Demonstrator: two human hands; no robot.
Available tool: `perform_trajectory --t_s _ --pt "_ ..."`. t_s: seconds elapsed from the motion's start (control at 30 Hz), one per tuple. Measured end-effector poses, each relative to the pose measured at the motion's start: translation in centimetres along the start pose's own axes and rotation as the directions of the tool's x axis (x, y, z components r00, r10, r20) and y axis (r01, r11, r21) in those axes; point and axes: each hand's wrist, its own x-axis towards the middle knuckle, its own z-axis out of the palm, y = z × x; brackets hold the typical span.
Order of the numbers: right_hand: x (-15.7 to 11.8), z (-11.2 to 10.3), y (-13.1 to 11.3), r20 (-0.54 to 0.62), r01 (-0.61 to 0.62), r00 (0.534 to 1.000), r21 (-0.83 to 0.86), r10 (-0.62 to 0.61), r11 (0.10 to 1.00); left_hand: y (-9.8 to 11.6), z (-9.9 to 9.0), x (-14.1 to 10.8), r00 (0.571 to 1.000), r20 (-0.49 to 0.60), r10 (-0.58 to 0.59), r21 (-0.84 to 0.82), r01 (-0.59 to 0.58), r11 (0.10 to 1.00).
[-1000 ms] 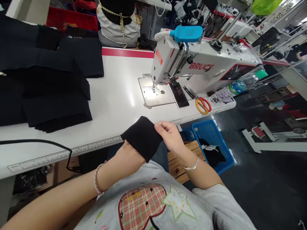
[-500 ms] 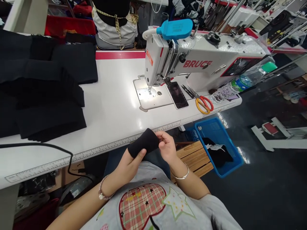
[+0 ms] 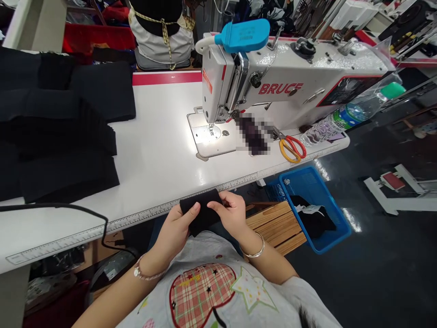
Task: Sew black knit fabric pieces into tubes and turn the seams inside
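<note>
A folded piece of black knit fabric [image 3: 201, 210] is pinched between my two hands, just off the front edge of the white sewing table [image 3: 160, 177]. My left hand [image 3: 174, 231] grips its left end with the thumb on top. My right hand [image 3: 231, 214] holds the right end, fingers resting on the cloth. Part of the fabric hangs down against my grey printed shirt [image 3: 201, 291]. Both hands are close to the table's ruler strip [image 3: 136, 218] and well in front of the white BRUCE sewing machine [image 3: 273, 82].
Stacks of folded black fabric [image 3: 58, 127] lie at the table's left. Orange-handled scissors [image 3: 290, 149], a blurred phone [image 3: 253, 134] and a plastic bottle [image 3: 327, 127] sit near the machine. A blue basket [image 3: 312, 209] holding black cloth stands on the floor at right, beside a wooden crate [image 3: 276, 225].
The fabric has gone from a narrow fold to a flatter, wider hold, and both hands now lie closer together on it. The view has shifted slightly, and the phone is now blurred.
</note>
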Motion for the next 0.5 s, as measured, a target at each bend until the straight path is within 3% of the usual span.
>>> perform_trajectory --t_s 0.17,0.4,0.5 --pt "0.1 0.2 -0.2 -0.055 0.141 0.988 -0.07 -0.145 0.987 0.2 0.1 0.3 0.997 -0.059 -0.043 -0.096 0.038 0.995" --pt "0.6 0.3 0.1 0.173 0.041 0.983 0.091 -0.056 0.995 -0.5 -0.7 0.3 0.989 -0.142 0.051 -0.005 -0.053 0.999" --pt "0.6 0.4 0.4 0.173 0.023 0.983 0.165 -0.052 0.986 -0.8 -1.2 0.4 0.979 -0.183 0.085 0.05 -0.077 0.996"
